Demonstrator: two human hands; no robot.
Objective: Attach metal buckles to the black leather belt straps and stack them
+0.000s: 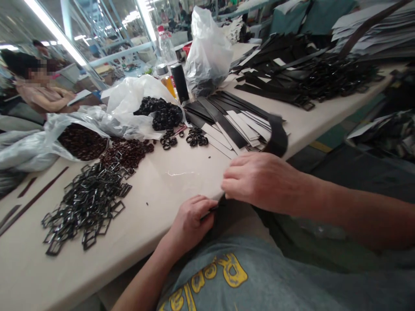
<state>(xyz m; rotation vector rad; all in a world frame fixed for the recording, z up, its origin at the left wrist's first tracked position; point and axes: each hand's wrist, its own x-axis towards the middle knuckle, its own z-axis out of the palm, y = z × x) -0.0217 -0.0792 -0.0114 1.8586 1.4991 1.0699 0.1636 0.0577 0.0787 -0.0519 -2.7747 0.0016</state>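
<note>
Strap (278,134) pinched at the table (168,196) edge

One length of the black strap curls up behind the right hand (256,179), right of the frame's centre; that hand hides the rest. Its fingers are bent closed, tips together, and appear to grip the strap. Just beside them, low in the centre, the left hand (194,216) has its thumb and fingers closed on a dark piece (221,201) at the table's front edge. Whether that piece is part of the strap or something else, I cannot tell.

With the hands this near each other, fine fingertip work seems to be under way. Good handling would likely mean a short grip, both pinches close together, so that the material between them does not fold. The left hand looks best used as the steady one, braced against the edge, while the right guides. The curled length could twist the grip, so letting it bend freely seems wiser than pressing it down. It stands near the strips (222,123) at upper centre and could brush them; the buckles (87,203) at lower left lie well apart from both hands.
</note>
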